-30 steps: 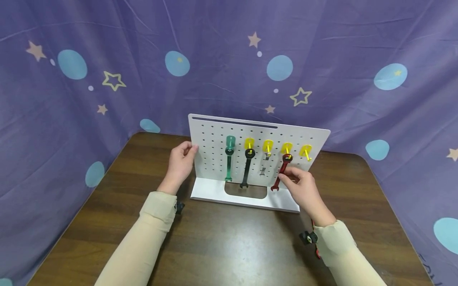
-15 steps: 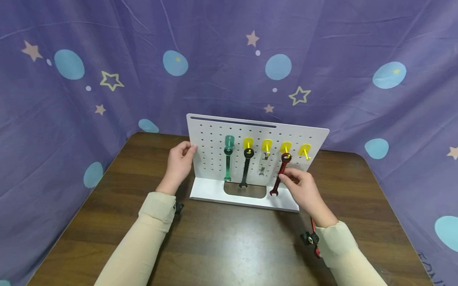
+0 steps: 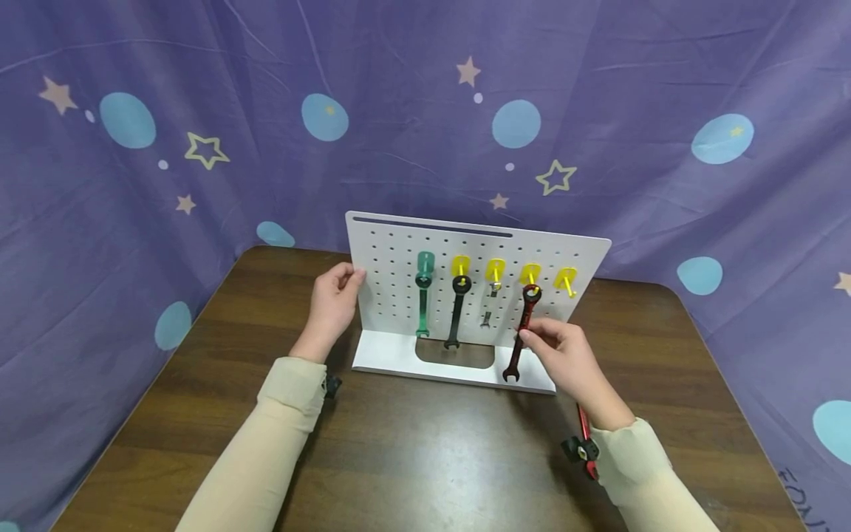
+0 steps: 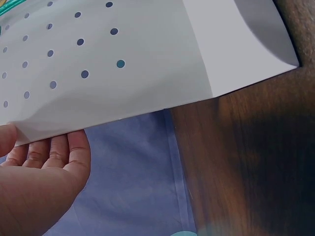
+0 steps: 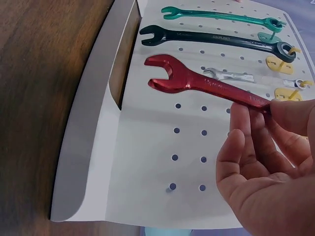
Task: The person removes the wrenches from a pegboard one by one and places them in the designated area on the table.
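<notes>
– hung?
– green wrench (image 3: 423,310), black wrench (image 3: 456,318), silver wrench (image 5: 236,76).
– held?
– red wrench (image 5: 206,86), pinched in your right hand (image 3: 566,358), ring end at the fourth hook (image 3: 530,273), seating unclear; pegboard (image 4: 157,83), gripped in your left hand (image 3: 334,299).
– outstanding?
– rightmost hook (image 3: 566,279), bare; red tool (image 3: 584,423), near right.

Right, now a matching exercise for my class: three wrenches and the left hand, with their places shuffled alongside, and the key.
1. Red combination wrench
2. Green combination wrench
3. Silver combination wrench
4. Left hand

A. holding the side edge of the white pegboard
B. hanging between the black wrench and the red one
C. pinched by the right hand
D. hanging from the green hook

Pairs: 1-C, 2-D, 3-B, 4-A
</notes>
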Tool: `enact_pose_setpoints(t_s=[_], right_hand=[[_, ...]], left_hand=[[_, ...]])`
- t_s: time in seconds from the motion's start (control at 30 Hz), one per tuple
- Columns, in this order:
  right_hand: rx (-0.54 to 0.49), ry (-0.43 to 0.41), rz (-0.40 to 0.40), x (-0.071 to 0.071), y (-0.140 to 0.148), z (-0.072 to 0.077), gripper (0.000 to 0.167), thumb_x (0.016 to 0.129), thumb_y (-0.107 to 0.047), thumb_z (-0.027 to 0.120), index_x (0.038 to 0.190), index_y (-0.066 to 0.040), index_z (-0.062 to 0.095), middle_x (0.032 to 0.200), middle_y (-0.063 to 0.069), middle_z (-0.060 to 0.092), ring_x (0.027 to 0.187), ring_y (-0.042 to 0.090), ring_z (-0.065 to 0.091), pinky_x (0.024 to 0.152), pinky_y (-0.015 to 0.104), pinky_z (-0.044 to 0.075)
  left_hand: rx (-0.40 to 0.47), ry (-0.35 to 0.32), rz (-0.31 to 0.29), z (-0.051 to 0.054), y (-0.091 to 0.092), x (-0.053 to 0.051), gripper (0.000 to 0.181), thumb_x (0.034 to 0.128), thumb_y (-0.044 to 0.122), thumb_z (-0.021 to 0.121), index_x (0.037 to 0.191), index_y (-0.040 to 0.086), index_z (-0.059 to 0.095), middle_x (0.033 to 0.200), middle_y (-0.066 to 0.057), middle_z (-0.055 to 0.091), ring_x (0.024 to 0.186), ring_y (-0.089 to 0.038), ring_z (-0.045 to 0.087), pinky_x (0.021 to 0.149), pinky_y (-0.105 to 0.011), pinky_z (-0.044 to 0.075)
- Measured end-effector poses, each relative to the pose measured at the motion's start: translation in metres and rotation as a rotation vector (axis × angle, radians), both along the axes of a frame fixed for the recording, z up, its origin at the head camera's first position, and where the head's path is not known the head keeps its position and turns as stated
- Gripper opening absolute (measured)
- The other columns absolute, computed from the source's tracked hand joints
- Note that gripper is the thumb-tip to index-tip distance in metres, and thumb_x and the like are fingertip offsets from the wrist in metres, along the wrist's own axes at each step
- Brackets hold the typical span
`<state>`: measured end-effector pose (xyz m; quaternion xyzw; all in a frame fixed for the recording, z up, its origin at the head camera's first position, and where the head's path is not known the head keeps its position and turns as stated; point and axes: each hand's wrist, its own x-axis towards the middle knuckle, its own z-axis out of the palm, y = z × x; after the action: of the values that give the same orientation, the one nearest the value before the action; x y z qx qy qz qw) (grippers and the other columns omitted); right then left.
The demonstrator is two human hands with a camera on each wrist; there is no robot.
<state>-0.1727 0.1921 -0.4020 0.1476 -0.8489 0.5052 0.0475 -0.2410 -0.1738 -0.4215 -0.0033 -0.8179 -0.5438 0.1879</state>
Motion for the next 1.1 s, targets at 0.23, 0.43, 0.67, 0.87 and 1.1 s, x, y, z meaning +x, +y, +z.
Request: enact_pose_setpoints(t_s=[0.23, 0.43, 0.67, 0.87, 1.1], right_hand=[[-0.008, -0.028, 0.001, -0.011, 0.011, -0.025, 0.011, 0.099, -0.005, 0.068, 0.105, 0.001, 0.075, 0.093, 0.009, 0.072, 0.080, 0.017, 0.065, 0.067, 0.027, 0.050], [-0.044, -0.033, 0.016, -0.008, 0.013, -0.026, 0.012, 0.099, -0.009, 0.069, 0.104, 0.000, 0.075, 0.092, 0.008, 0.073, 0.081, 0.020, 0.067, 0.068, 0.027, 0.051], [-0.079, -0.052, 0.045, -0.004, 0.012, -0.022, 0.011, 0.099, -0.008, 0.069, 0.104, 0.001, 0.075, 0.091, 0.009, 0.072, 0.081, 0.018, 0.067, 0.070, 0.027, 0.053], [-0.110, -0.049, 0.065, -0.005, 0.012, -0.022, 0.012, 0.099, -0.007, 0.069, 0.103, 0.002, 0.074, 0.090, 0.010, 0.072, 0.083, 0.025, 0.068, 0.073, 0.027, 0.054], [-0.113, -0.051, 0.064, -0.004, 0.014, -0.019, 0.014, 0.099, -0.008, 0.068, 0.102, 0.005, 0.073, 0.088, 0.010, 0.072, 0.082, 0.025, 0.070, 0.075, 0.027, 0.055]], left_hand=[[0.001, -0.010, 0.001, -0.002, -0.001, 0.000, 0.020, 0.1043, 0.014, 0.061, 0.098, -0.003, 0.068, 0.067, -0.005, 0.049, 0.059, -0.014, 0.040, 0.052, -0.024, 0.034], [-0.002, -0.009, 0.002, -0.002, 0.000, 0.000, 0.020, 0.1043, 0.015, 0.061, 0.098, -0.003, 0.069, 0.067, -0.005, 0.050, 0.058, -0.012, 0.040, 0.052, -0.025, 0.034], [0.006, -0.003, -0.004, -0.003, -0.001, 0.000, 0.020, 0.1046, 0.015, 0.061, 0.098, -0.003, 0.068, 0.068, -0.006, 0.048, 0.060, -0.016, 0.039, 0.052, -0.024, 0.033], [0.013, 0.003, -0.005, -0.003, -0.001, 0.000, 0.020, 0.1046, 0.015, 0.061, 0.097, -0.003, 0.068, 0.068, -0.007, 0.049, 0.060, -0.016, 0.040, 0.051, -0.024, 0.034], [0.017, 0.000, -0.009, -0.002, 0.000, -0.001, 0.021, 0.1050, 0.016, 0.060, 0.098, -0.003, 0.067, 0.069, -0.007, 0.049, 0.060, -0.017, 0.041, 0.051, -0.024, 0.034]])
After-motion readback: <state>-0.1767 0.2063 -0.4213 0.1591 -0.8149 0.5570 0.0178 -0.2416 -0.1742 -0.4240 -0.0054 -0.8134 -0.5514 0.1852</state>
